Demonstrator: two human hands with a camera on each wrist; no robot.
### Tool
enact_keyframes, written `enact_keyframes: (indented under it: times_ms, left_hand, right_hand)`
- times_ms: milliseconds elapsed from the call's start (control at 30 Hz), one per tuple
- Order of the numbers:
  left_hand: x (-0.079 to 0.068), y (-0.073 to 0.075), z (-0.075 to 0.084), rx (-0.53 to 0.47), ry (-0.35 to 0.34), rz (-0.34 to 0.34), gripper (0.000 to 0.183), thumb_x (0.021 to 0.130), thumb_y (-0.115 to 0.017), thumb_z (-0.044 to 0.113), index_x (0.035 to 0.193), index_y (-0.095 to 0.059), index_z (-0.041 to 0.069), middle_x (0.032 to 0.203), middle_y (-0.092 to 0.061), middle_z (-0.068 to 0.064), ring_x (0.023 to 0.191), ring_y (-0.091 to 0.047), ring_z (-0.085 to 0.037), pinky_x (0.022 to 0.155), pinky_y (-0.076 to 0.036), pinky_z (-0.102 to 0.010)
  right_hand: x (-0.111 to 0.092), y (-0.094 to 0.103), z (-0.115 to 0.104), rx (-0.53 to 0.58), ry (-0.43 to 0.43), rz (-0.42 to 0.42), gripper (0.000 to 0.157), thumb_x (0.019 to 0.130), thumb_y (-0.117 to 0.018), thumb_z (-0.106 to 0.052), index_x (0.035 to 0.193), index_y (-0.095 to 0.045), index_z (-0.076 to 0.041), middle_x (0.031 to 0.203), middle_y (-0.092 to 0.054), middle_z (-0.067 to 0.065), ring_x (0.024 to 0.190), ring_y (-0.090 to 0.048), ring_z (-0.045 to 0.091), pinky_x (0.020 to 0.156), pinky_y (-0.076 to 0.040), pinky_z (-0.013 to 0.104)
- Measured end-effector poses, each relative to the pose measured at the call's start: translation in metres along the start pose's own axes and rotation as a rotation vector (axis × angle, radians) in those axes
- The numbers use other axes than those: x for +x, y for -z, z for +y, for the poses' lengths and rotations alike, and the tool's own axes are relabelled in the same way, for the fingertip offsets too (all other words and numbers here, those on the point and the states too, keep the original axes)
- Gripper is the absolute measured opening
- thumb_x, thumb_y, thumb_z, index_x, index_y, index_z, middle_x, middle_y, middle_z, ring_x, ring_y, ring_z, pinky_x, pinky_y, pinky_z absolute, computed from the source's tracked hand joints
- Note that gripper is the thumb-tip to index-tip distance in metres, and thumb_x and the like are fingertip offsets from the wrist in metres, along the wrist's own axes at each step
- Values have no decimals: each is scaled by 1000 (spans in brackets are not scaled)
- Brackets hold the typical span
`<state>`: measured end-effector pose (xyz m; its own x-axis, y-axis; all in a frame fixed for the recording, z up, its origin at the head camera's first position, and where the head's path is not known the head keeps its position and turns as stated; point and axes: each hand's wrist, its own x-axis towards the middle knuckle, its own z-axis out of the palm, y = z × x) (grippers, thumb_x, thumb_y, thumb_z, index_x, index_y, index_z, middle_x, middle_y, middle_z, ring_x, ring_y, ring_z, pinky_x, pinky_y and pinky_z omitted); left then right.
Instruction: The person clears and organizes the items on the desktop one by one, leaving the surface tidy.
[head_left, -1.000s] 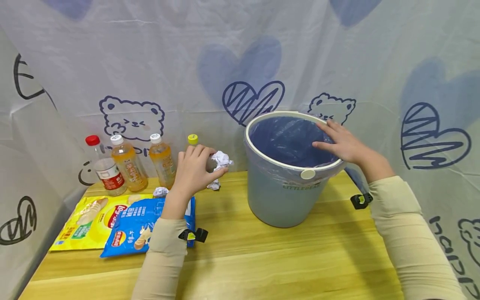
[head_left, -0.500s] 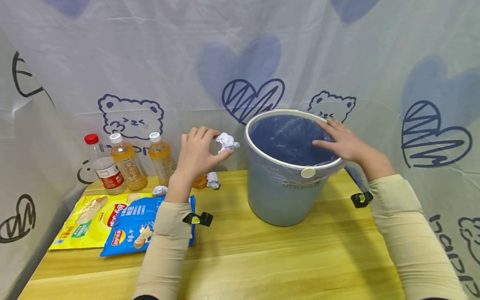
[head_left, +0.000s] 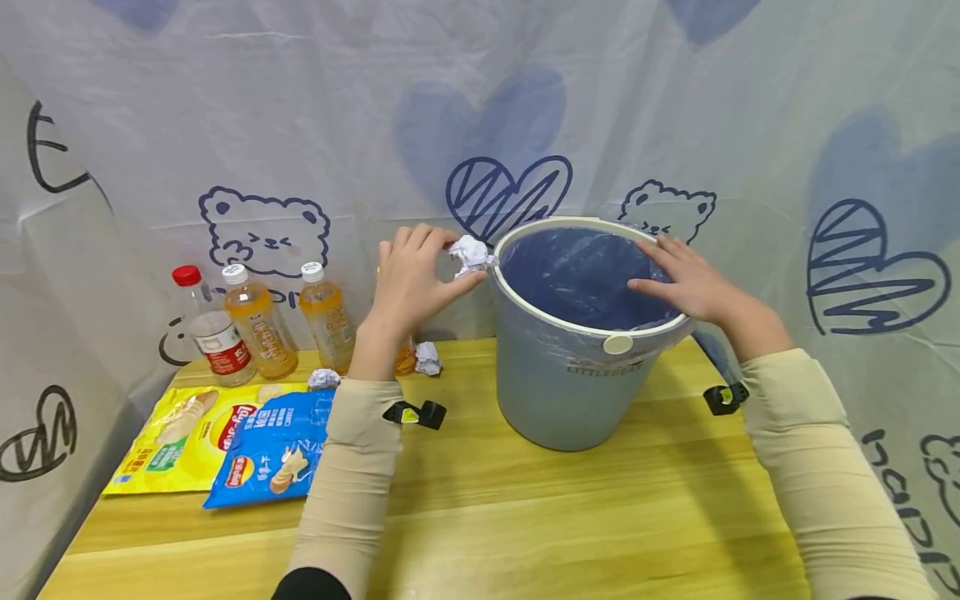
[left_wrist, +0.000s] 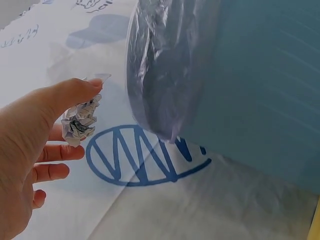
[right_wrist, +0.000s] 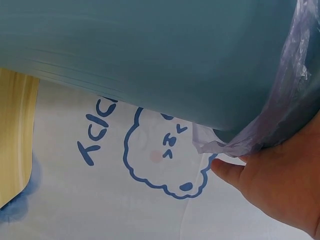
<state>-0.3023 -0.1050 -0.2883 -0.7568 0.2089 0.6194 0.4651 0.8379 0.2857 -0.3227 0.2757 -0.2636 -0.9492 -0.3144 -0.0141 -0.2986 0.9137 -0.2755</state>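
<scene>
Between thumb and fingers, my left hand [head_left: 411, 283] pinches a crumpled paper ball [head_left: 471, 254] at the left rim of a grey-blue trash bin [head_left: 566, 400]. The left wrist view shows the paper ball [left_wrist: 80, 122] under the thumb, beside the bin's plastic liner [left_wrist: 162, 65]. My right hand [head_left: 693, 283] rests on the bin's right rim with its fingers extended, the thumb over the opening. In the right wrist view part of the right hand [right_wrist: 280, 175] shows against the liner's folded edge; the other fingers are hidden there.
Two more paper balls lie on the wooden table, one [head_left: 428, 358] by a bottle mostly behind my left arm, one [head_left: 324, 379] near the chip bags, yellow [head_left: 172, 437] and blue [head_left: 262, 454]. A red-capped bottle [head_left: 219, 342] and two orange drink bottles [head_left: 262, 329] stand at back left.
My left hand has lifted the paper ball and carried it up and right, from near the bottles to the bin's left rim. The right hand has stayed on the bin.
</scene>
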Motion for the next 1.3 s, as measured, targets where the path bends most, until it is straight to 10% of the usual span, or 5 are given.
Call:
enact_keyframes:
  times_ms: [1300]
  left_hand:
    - [48, -42, 50, 3, -3, -160, 66, 85, -60, 66, 135, -57, 23, 131, -56, 0, 119, -46, -24, 94, -36, -45]
  right_hand:
    - [1, -1, 1, 15, 2, 12, 83, 96, -47, -54, 158, -8, -13, 162, 3, 25, 149, 5, 47, 114, -2, 69]
